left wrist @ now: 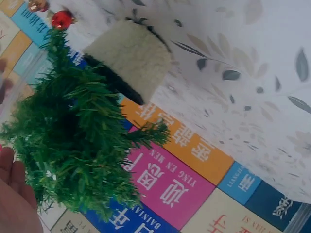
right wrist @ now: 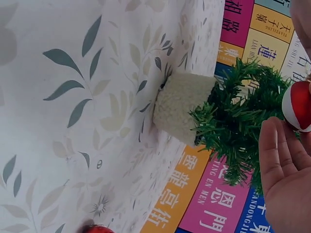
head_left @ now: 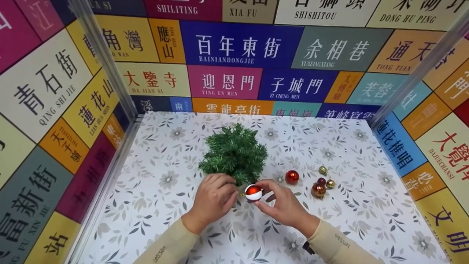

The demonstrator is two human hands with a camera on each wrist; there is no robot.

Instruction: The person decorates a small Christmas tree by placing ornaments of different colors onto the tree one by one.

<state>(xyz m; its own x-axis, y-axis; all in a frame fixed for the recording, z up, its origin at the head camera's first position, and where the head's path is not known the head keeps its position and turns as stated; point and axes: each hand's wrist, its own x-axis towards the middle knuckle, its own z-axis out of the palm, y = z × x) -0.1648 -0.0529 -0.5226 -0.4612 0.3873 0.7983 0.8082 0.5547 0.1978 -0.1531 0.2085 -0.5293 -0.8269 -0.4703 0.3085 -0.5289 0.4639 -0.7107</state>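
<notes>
A small green artificial Christmas tree (head_left: pixel 234 152) stands in a cream, fuzzy-covered pot (left wrist: pixel 131 58). In front of it, in the head view, a red and white Christmas bauble (head_left: pixel 253 192) is held between both hands, its gold cap turned left. My right hand (head_left: pixel 281 202) grips the ball between thumb and fingers. The fingers of my left hand (head_left: pixel 215 194) are curled at the gold cap and pinch its hanging end; the fine loop itself is too small to make out. The right wrist view shows the bauble (right wrist: pixel 297 106) close to the branches.
To the right of the tree lie a shiny red bauble (head_left: pixel 292 177), a copper-coloured bauble (head_left: pixel 318 190), a small dark red bauble (head_left: pixel 321 181) and small gold baubles (head_left: pixel 331 183). A leaf-patterned cloth (head_left: pixel 157 205) covers the table. Panels with street names (head_left: pixel 242 46) enclose three sides.
</notes>
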